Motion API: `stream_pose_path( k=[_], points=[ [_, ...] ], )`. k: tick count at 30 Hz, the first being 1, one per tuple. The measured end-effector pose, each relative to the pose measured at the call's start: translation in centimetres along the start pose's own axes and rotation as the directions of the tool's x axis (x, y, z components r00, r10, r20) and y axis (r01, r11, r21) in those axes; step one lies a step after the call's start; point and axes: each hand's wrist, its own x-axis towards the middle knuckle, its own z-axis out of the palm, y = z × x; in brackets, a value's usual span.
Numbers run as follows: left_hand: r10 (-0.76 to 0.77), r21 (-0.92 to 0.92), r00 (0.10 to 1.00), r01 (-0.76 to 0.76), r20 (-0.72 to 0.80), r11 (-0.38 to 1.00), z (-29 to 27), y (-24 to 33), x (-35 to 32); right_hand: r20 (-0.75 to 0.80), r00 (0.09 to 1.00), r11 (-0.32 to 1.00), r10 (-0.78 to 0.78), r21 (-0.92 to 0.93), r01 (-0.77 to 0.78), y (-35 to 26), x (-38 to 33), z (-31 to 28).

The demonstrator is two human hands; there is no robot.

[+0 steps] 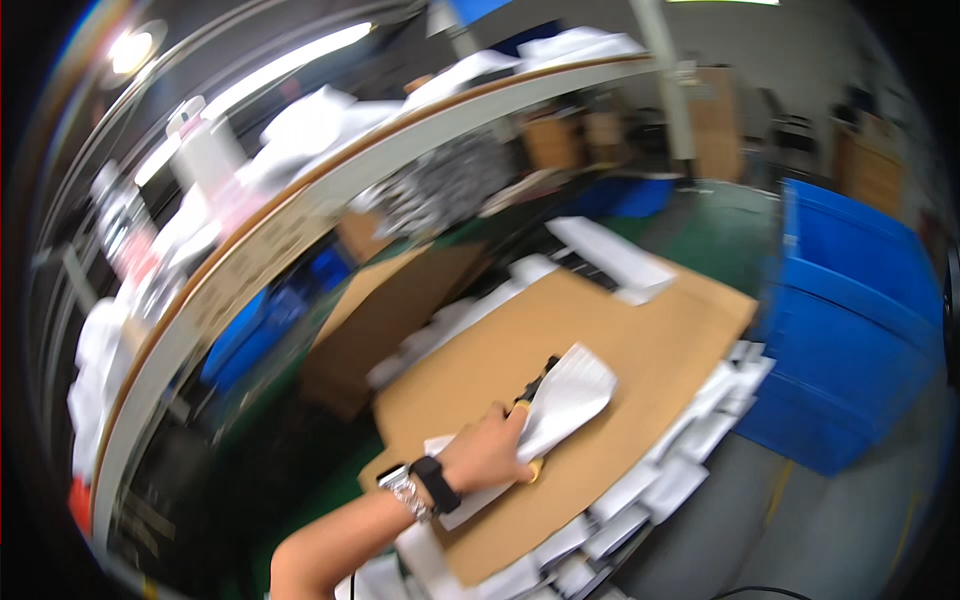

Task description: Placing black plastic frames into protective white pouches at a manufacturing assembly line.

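My left hand [487, 452], with a watch [403, 490] and a black strap [437, 484] on its wrist, reaches in from the lower left. Its fingers are closed around a black-and-yellow hand tool [535, 388], whose exact kind is blurred and partly covered. A crumpled white sheet [572, 398], paper or thin plastic, lies against the tool and passes under the hand. Both are over a brown cardboard sheet [640, 345] on top of stacked white pieces [665, 485]. My right hand is out of view.
To the right stand blue plastic bins [840, 340]. A long shelf [330, 185] loaded with white material curves across the left and back. Another white sheet [618, 262] rests on the cardboard's far edge. Darker brown cardboard [385, 330] leans beyond the stack. Grey floor [800, 510] shows at lower right.
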Motion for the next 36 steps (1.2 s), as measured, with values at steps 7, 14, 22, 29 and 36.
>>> stream_pose_path(
  k=[7,14,22,29,36],
  points=[
    [-0.461,-0.631,0.817,0.16,-0.347,0.759,-1.0,-5.2,-18.4,-0.069,0.995,0.997,-0.076,-0.021,0.075,1.2,0.4,-0.3],
    [-0.828,-0.321,0.445,0.773,-0.341,0.548,6.0,-4.1,-36.5,0.046,0.999,0.999,0.009,-0.053,-0.006,-1.0,0.9,-1.5],
    [-0.766,-0.461,0.61,0.63,-0.205,0.625,11.1,-3.7,-40.5,0.156,0.988,0.991,0.021,-0.131,0.0,-0.8,0.6,-1.3],
    [-0.477,-0.864,0.846,0.409,0.238,0.295,9.5,-2.3,-40.4,0.17,0.984,0.993,0.05,-0.111,-0.031,-1.0,1.0,-1.6],
    [-0.274,-0.906,0.944,0.271,0.184,0.326,13.4,-1.2,-39.5,0.184,0.981,0.997,0.067,-0.047,-0.059,-0.4,0.7,-1.6]
  ],
)
